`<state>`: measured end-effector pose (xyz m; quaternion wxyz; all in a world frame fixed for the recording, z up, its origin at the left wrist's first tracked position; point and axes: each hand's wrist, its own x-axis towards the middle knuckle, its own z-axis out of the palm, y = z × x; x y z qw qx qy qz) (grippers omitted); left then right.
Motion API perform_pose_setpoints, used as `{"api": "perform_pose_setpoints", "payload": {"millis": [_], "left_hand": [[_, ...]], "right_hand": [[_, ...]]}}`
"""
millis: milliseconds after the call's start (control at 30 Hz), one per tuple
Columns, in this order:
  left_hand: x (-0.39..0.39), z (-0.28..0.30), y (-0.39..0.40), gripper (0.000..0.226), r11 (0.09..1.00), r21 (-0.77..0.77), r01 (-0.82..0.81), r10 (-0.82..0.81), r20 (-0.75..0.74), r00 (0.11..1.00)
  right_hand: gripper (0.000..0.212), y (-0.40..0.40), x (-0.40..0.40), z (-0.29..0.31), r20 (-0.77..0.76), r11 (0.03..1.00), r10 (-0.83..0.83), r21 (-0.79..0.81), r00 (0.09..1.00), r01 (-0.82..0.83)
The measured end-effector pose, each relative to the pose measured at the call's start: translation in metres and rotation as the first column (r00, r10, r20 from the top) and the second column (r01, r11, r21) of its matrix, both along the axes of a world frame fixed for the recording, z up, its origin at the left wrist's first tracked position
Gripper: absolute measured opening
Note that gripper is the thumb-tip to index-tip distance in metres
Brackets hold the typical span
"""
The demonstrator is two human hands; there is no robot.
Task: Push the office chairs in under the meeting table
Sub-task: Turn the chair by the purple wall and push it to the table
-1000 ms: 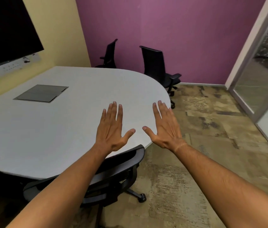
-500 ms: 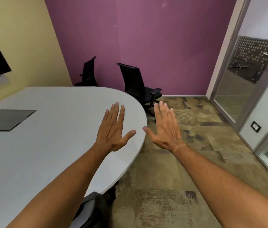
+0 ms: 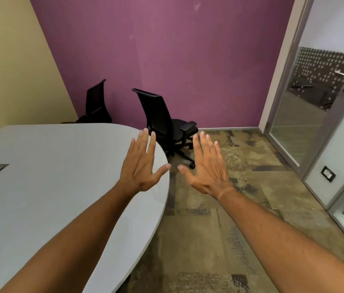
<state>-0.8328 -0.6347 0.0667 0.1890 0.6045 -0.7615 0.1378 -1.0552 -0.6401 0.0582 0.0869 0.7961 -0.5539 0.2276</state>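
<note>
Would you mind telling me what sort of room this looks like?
Most likely a small office meeting room: a large grey table with a rounded end, black swivel chairs by a purple wall, and a glass door with a metal frame.

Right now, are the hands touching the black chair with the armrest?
Apart. The head view shows the left hand and right hand open in the air, while the black chair stands farther off by the purple wall.
</note>
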Motion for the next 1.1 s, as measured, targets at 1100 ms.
{"api": "perform_pose_setpoints", "payload": {"millis": [1100], "left_hand": [[0.013,-0.030,-0.554,0.096,0.986,0.024,-0.168,0.169,-0.106,0.980]], "right_hand": [[0.096,-0.583,0.012,-0.015,0.000,0.976,0.208,0.062,0.978,-0.208]]}}
